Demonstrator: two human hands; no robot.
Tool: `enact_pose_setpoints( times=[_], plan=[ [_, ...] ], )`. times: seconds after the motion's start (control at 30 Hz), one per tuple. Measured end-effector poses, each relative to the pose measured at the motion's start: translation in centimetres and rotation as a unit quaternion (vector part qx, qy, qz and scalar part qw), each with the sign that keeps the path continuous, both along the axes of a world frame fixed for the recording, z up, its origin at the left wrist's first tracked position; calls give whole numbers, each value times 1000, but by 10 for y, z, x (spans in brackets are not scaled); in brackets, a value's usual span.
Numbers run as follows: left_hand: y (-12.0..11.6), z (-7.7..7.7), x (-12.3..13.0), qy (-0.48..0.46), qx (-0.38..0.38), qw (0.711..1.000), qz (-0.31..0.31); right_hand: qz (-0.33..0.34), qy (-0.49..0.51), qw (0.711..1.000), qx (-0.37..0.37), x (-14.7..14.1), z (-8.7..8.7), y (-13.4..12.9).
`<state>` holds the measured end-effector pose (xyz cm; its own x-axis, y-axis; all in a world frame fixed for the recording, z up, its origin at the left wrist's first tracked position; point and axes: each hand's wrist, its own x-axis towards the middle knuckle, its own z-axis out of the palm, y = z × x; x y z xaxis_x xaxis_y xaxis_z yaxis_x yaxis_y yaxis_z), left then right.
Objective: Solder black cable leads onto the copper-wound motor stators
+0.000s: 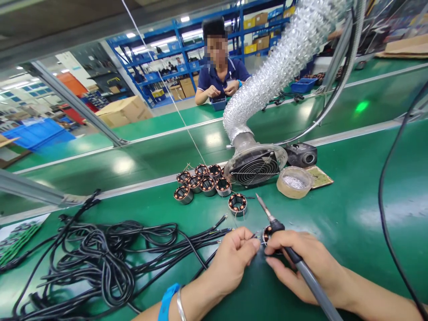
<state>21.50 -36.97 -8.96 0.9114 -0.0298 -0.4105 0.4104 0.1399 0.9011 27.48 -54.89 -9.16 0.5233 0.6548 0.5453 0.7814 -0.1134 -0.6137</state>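
My left hand (pixel 234 254) is closed in a pinch on the end of a black cable (pixel 210 258), with thin wire tips poking out past the fingertips. My right hand (pixel 307 263) grips a soldering iron (pixel 302 267), whose tip points up and away over the bench. Its fingertips are also at a copper-wound stator (pixel 266 234), mostly hidden behind them. Just beyond stands another stator (pixel 237 204) with loose wire ends. Farther back, several more stators (pixel 207 185) sit in a cluster.
A tangle of black cables (pixel 110 258) covers the left of the green bench. An extractor fan (pixel 257 168) on a silver duct (pixel 264 76) stands ahead, beside a round tub (pixel 294 182) and a dark holder (pixel 302 154). Across the bench sits a co-worker (pixel 220 80). A black cord (pixel 384 191) hangs at right.
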Motion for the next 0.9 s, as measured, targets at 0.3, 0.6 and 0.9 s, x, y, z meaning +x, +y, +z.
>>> enact_pose_setpoints(
  times=[0.3,0.6,0.9],
  plan=[
    [-5,-3,2,-3,19,999,32,-55,35,997,37,6,-9,5],
    [-9,-4,-1,-7,33,998,48,-82,-13,996,38,1,15,-13],
    [-12,0,-1,-15,73,996,56,-90,51,994,28,-12,23,-41]
  ],
)
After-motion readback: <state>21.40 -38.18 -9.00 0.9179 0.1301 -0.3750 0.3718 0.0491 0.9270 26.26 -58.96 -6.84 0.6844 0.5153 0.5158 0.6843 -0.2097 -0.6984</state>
